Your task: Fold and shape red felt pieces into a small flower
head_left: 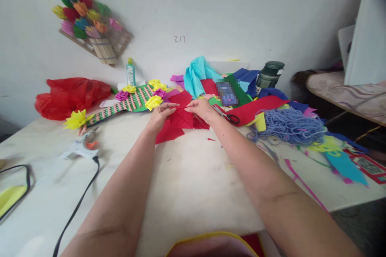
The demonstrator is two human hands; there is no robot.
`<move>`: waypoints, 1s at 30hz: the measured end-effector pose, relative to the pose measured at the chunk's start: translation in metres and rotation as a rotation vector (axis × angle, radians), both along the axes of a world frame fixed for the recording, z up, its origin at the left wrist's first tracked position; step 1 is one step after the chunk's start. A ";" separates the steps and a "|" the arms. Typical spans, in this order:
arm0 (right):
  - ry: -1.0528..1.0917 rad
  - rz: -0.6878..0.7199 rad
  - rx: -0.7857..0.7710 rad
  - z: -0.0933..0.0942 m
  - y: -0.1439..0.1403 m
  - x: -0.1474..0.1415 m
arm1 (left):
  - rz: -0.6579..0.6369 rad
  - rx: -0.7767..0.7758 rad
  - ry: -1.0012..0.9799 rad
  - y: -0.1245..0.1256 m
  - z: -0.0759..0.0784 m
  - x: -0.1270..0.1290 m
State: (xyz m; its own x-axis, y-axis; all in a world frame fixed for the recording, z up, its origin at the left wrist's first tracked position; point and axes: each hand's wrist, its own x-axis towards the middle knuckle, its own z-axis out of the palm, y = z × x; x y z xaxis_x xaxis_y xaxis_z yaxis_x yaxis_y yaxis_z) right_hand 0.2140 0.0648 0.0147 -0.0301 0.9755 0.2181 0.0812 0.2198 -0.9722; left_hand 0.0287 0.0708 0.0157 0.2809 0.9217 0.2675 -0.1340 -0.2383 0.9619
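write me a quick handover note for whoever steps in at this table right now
Left hand and right hand: both pinch the top edge of the red paper, held just over the table.
Nearby: scissors right of the right hand, glue gun at left, blue yarn at right.
Done: yellow and pink paper flowers sit on the striped board.
Left: the red paper is only partly folded, not yet a flower.

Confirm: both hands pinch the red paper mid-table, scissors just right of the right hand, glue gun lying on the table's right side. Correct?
One error. The glue gun lies on the left side of the table, not the right; the head view shows it. Both the left hand and right hand pinch the red paper, scissors just right.
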 end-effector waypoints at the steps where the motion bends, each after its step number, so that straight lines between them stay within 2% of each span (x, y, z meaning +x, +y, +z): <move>1: -0.013 0.002 0.007 0.000 0.000 0.000 | 0.007 -0.021 -0.007 -0.001 0.000 0.001; 8: -0.049 0.035 0.036 -0.004 0.001 -0.001 | 0.016 -0.103 -0.065 0.000 -0.004 0.007; 16: 0.003 0.130 -0.008 0.005 -0.009 -0.001 | 0.033 0.005 -0.067 0.000 -0.002 0.008; 22: -0.010 0.108 -0.003 -0.001 -0.004 -0.002 | 0.026 0.021 -0.013 0.001 -0.003 0.008; 30: -0.105 0.055 0.117 -0.001 -0.002 -0.003 | -0.025 -0.004 -0.011 -0.001 -0.003 0.006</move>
